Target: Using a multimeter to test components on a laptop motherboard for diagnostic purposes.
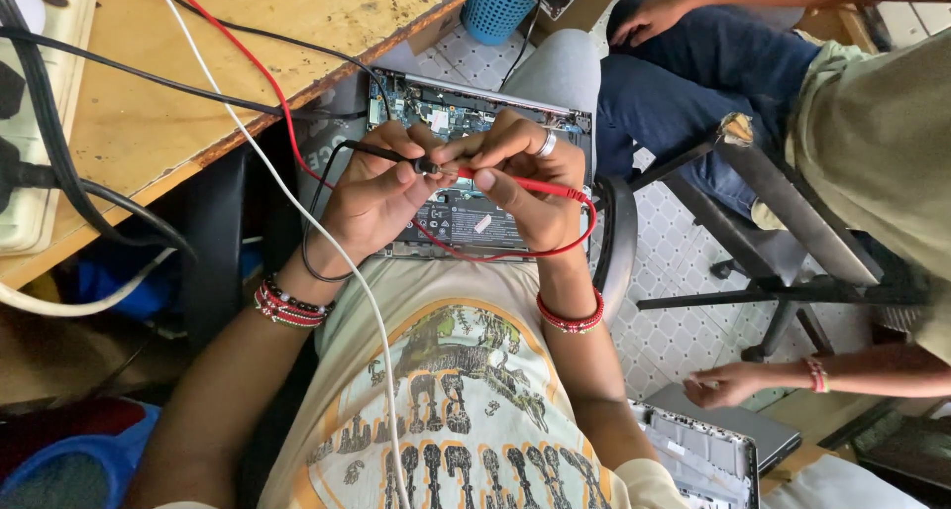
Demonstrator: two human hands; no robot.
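An opened laptop (466, 113) with its circuit board and battery exposed rests on my lap. My left hand (371, 197) grips a black test probe (391, 155) whose black lead loops down past my wrist. My right hand (520, 177), with a ring on one finger, pinches a red test probe (540, 186); its red lead curves under the hand and back up over the table. The two probe tips meet between my fingertips just above the laptop's board.
A wooden table (218, 63) lies at upper left with a white power strip (35, 123) and black, red and white cables. Another person sits at right on a chair (783, 242), one hand (728, 383) on a grey laptop shell (718, 445). A blue basket (495, 9) stands on the tiled floor.
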